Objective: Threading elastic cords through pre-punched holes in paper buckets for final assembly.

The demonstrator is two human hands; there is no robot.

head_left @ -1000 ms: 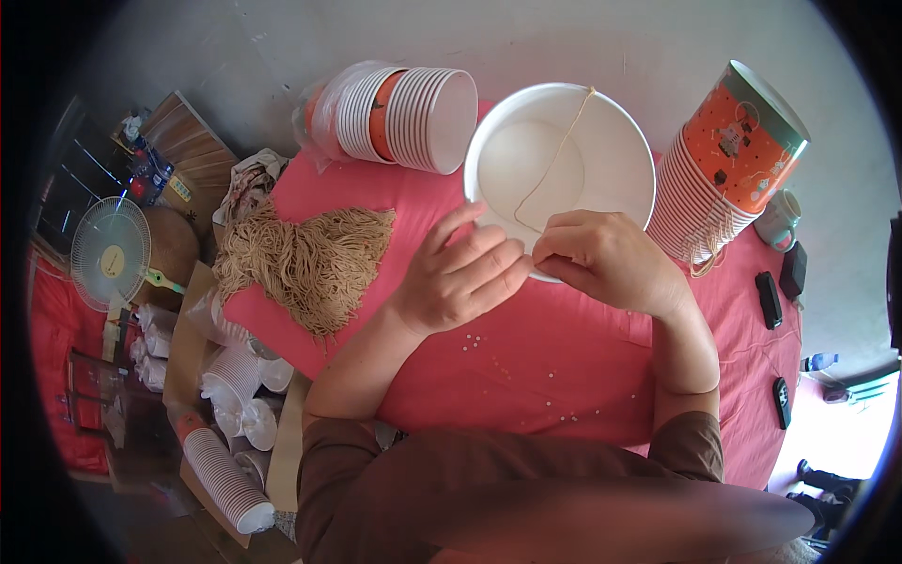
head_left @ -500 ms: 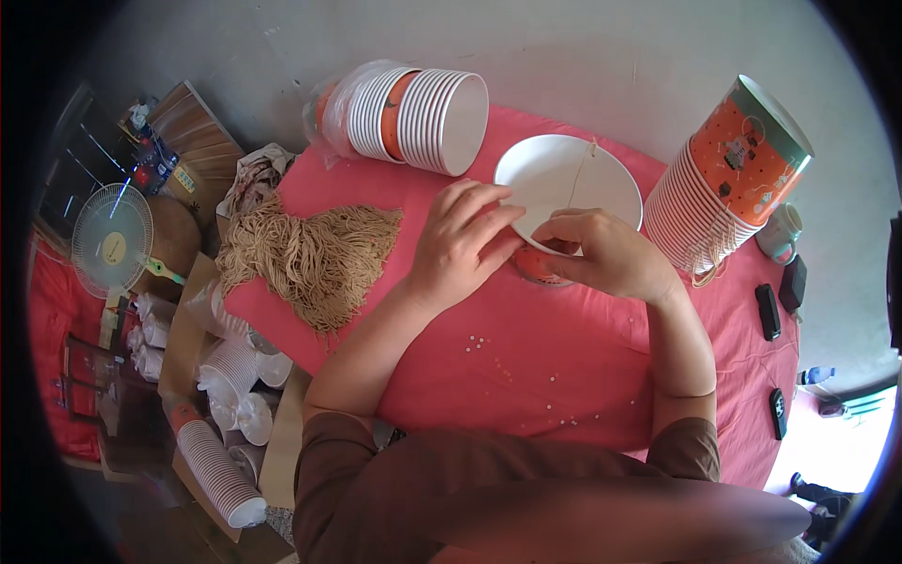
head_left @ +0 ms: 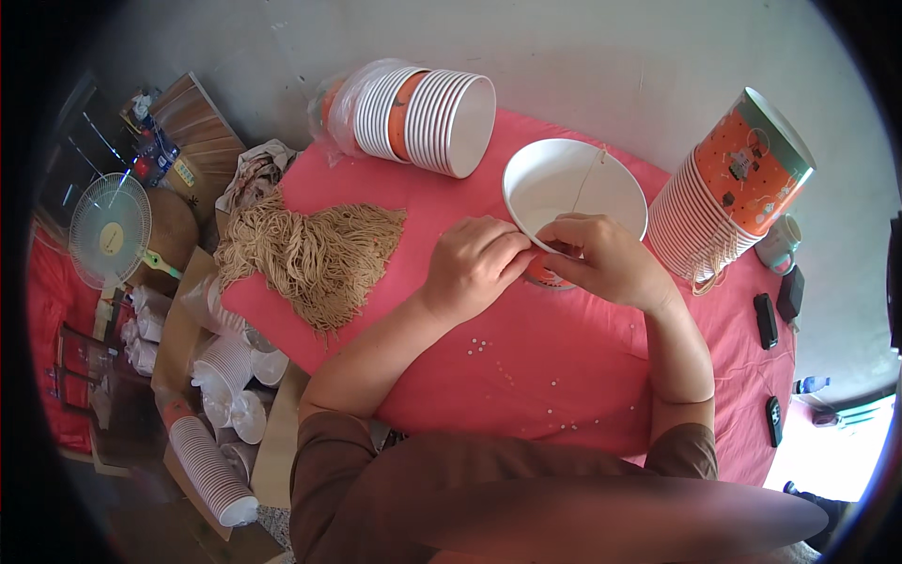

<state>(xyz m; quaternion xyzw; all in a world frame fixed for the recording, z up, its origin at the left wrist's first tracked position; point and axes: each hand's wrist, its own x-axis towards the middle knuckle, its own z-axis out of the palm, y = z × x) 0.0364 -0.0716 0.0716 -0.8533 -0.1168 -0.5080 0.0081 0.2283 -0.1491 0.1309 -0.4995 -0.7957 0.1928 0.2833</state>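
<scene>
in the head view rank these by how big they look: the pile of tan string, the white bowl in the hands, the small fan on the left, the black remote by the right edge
1. pile of tan string
2. white bowl, held by the left hand and right hand
3. small fan, though it sits lower and farther off, so its true size is unsure
4. black remote

- Left hand (head_left: 474,265) palm down, fingers curled, fingertips pinched toward the right
- Right hand (head_left: 601,258) just beside it, fingers bent inward, the two hands' fingertips meeting
- Both forearms bare, coming in from the near edge, elbows bent outward
</scene>
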